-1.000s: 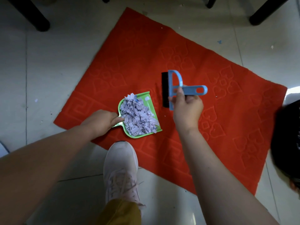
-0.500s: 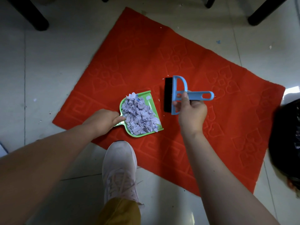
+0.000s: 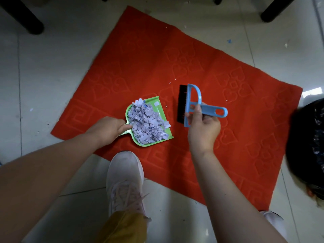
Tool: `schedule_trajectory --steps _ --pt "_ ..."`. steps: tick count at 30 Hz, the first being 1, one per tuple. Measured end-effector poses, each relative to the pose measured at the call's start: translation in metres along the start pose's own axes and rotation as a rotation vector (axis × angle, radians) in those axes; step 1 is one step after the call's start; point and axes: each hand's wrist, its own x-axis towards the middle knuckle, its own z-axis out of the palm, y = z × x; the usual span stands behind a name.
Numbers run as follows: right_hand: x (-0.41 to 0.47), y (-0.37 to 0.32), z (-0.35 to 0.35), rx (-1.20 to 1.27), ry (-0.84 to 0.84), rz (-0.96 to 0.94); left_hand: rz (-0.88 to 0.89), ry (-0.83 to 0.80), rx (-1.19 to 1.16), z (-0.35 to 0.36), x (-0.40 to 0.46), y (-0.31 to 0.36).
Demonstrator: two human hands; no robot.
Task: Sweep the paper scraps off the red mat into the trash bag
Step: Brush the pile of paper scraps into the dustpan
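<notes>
My left hand (image 3: 107, 130) keeps a grip on the green dustpan (image 3: 149, 122), resting level on the red mat (image 3: 192, 67) so the paper scraps (image 3: 147, 124) stay piled, while my right hand (image 3: 203, 130) holds the blue brush (image 3: 192, 106) nearby, trash bag (image 3: 305, 137) waiting right.

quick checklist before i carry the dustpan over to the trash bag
1. Left hand grips the green dustpan handle: ok.
2. Paper scraps are heaped in the pan, but some hang over its open edge: not ok, keep it tilted back.
3. Red mat swept: not ok, a few specks remain near the brush.
4. Right hand holds the blue brush apart from the pan: ok.
5. Black trash bag at the right edge, mouth open: cannot tell.
6. White shoe beside the pan, off the path to the bag: ok.
</notes>
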Motion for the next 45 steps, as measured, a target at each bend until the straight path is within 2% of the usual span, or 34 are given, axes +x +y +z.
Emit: schedule_trajectory --steps 3,9,13,17,22,25,32,45 --pt "0.006 0.006 0.0 -0.068 -0.006 -0.026 0.004 -0.001 -0.011 -0.001 0.001 0.002" --pt "-0.003 0.009 0.015 -0.088 -0.15 0.054 -0.011 -0.008 -0.024 -0.002 0.0 0.004" --pt "0.009 -0.001 0.013 0.008 -0.09 0.018 -0.026 -0.005 -0.033 -0.004 0.0 0.004" --pt "0.027 -0.014 0.021 -0.09 -0.077 -0.09 -0.045 -0.005 -0.036 -0.007 0.001 0.004" --pt "0.024 -0.014 0.038 -0.256 -0.218 -0.095 -0.041 -0.002 -0.042 -0.007 0.002 0.003" --pt "0.019 -0.009 0.042 -0.187 -0.269 -0.045 -0.036 0.001 -0.037 -0.006 0.002 0.003" --pt "0.03 -0.023 0.01 0.098 -0.075 -0.007 -0.038 0.009 -0.057 -0.003 0.002 0.002" --pt "0.032 0.005 -0.072 -0.003 0.123 0.031 0.135 -0.044 -0.092 0.009 0.021 0.065"
